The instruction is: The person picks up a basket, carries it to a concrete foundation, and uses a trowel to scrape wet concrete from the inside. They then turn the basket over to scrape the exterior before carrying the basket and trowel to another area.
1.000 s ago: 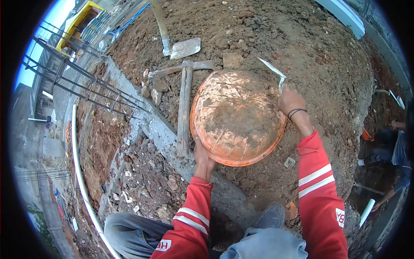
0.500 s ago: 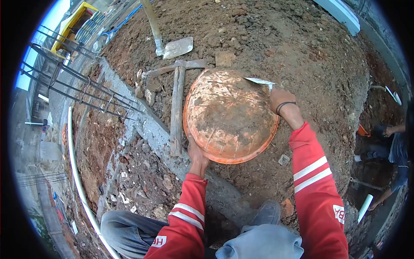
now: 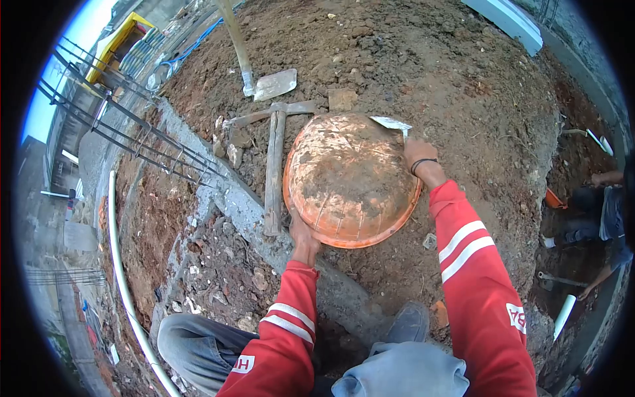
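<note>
An orange plastic basin (image 3: 350,178), its bottom facing up and caked with dried mud, sits on the soil before me. My left hand (image 3: 304,237) grips its rim at the near left, fingers partly hidden under the edge. In my right hand (image 3: 418,153) is a trowel (image 3: 393,124), held by its handle, with the metal blade over the far right edge of the basin. Just left of the basin lies a pickaxe (image 3: 274,172) with a wooden handle, close to my left hand.
A hoe (image 3: 275,85) lies beyond the pickaxe. Rebar (image 3: 142,142) juts over a concrete strip (image 3: 248,221) at left, near a long white pipe (image 3: 118,264). Another person (image 3: 612,212) is in the trench at right. A brick piece (image 3: 342,100) lies behind the basin.
My right hand and the trowel have shifted slightly left along the basin's far right edge. The left hand keeps its grip on the rim. The view has tilted a little.
</note>
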Demonstrator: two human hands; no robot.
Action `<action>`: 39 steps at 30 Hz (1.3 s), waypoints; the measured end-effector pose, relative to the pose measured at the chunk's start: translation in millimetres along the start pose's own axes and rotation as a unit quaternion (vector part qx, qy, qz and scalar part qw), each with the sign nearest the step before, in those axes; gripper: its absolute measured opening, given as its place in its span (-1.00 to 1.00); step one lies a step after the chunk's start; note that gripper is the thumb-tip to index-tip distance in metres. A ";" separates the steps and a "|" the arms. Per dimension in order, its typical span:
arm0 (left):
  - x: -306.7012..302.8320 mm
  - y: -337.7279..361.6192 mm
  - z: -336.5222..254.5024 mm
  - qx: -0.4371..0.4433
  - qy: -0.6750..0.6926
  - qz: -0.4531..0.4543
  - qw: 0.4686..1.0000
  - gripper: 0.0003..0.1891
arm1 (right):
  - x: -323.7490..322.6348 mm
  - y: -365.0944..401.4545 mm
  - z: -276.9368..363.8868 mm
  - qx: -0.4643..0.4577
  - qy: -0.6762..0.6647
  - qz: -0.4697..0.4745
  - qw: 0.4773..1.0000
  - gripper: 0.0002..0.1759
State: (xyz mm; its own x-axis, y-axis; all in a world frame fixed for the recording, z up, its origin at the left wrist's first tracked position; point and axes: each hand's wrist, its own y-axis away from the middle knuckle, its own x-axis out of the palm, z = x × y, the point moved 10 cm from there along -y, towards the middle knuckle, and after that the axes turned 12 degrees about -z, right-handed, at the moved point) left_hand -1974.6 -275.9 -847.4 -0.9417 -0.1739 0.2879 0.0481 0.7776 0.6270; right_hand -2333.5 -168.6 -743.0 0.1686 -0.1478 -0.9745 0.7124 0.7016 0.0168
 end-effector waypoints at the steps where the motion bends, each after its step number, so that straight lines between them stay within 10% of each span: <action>1: 0.7 2.6 -3.5 -0.008 -0.002 -0.007 1.000 -0.35 | 2.2 -8.6 0.6 -0.021 -0.015 0.006 1.000 -0.71; 11: 3.2 5.0 -2.4 -0.006 0.008 0.014 1.000 -0.27 | -99.4 127.5 33.2 -0.102 0.054 0.032 0.993 -0.74; 13: 0.6 -5.2 -4.0 0.021 0.043 0.022 0.999 -0.50 | -85.4 113.9 41.6 -0.094 0.041 0.000 0.995 -0.76; 31: -3.9 -7.7 -5.5 0.042 0.015 0.002 0.999 -0.32 | 21.8 -73.2 119.6 -0.115 0.013 0.002 0.993 -0.67; 39: -4.9 -2.5 -8.2 0.050 0.010 -0.010 0.999 -0.41 | -88.5 -6.1 133.4 -0.161 0.052 0.007 0.986 -0.70</action>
State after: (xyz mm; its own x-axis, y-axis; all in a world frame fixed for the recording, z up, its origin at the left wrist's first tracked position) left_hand -1967.4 -281.9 -844.4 -0.9353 -0.2014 0.2909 -0.0056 0.8305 0.5570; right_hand -2261.9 -252.8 -627.0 0.0945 -0.0756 -0.9927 0.4546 0.8904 -0.0245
